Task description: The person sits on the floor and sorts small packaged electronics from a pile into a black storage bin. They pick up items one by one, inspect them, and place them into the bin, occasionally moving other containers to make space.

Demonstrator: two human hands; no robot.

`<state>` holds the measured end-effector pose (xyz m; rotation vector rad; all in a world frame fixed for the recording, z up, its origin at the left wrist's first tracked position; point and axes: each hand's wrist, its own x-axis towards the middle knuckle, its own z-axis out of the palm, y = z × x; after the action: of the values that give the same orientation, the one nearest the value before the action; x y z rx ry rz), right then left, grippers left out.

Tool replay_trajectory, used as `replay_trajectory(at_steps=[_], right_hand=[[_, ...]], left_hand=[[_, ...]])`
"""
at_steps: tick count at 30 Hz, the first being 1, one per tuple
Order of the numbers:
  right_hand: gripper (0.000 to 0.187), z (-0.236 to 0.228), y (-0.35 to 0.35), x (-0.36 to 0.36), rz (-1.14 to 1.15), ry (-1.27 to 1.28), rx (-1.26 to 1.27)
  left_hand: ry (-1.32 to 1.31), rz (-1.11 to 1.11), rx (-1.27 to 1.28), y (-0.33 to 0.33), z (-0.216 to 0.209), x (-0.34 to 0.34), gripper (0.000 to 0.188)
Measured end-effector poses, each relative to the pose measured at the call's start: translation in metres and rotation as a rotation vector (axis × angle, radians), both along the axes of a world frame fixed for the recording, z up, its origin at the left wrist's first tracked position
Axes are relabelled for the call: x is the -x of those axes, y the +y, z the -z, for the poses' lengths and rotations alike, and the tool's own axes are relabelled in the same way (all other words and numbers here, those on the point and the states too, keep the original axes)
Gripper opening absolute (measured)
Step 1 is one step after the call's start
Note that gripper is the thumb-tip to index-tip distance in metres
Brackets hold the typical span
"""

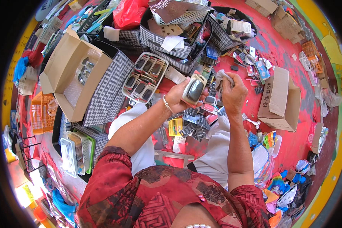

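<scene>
My left hand (pixel 176 94) grips a carded blister pack (pixel 195 90) with a dark, glossy, oval item inside, its front turned up toward me. Just right of it, my right hand (pixel 235 93) is closed around a crumpled greyish cloth (pixel 221 77), which sticks out past the fingers beside the pack. A white tray (pixel 166 69) left of my left hand holds several similar packs with dark oval items. Below the hands, between my knees, lie dark ridged clip-like pieces (pixel 195 123) and a yellow box (pixel 175 127).
An open cardboard carton (pixel 66 99) with bubble wrap rests on a houndstooth storage box (pixel 107 89) at left. More full houndstooth bins (pixel 161 43) line the far side. Another open carton (pixel 279 100) stands at right. Small packaged goods litter the red floor (pixel 288 148).
</scene>
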<state>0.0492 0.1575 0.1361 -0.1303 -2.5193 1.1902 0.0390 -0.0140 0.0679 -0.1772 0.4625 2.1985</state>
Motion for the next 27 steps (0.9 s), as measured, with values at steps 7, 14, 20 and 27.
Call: replay_trajectory(at_steps=[7,14,20,27], right_hand=[[0.015,0.017,-0.024,-0.011,-0.433,0.176,-0.184],[0.015,0.012,-0.038,-0.027,-0.789,0.072,-0.149],[0.012,0.007,0.015,0.001,-0.402,-0.408,1.223],[0.018,0.024,0.021,0.004,-0.155,-0.402,1.609]], left_hand=[[-0.007,-0.077,0.198,0.005,-0.004,-0.001,0.051],[0.058,-0.129,0.238,-0.003,-0.003,0.007,0.049],[0.04,-0.167,-0.045,-0.006,-0.014,0.008,0.062],[0.075,-0.147,0.078,-0.009,-0.02,0.008,0.039]])
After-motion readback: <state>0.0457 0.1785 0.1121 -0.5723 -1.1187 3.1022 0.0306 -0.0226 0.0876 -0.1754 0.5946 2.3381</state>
